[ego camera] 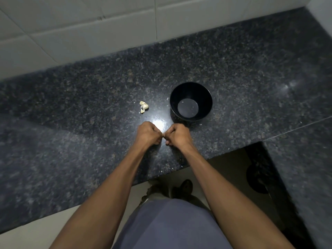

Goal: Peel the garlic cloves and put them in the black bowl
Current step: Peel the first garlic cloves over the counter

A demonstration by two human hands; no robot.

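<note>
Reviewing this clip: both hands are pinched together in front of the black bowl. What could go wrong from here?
1. The left hand and right hand meet over bare counter, not over the black bowl; whatever they pinch is hidden, and if it slips it would probably land outside the bowl.
2. The hands work near the counter's front edge, so a dropped piece might roll to the floor.
3. The garlic pieces lie apart on the left, and could be overlooked.
</note>
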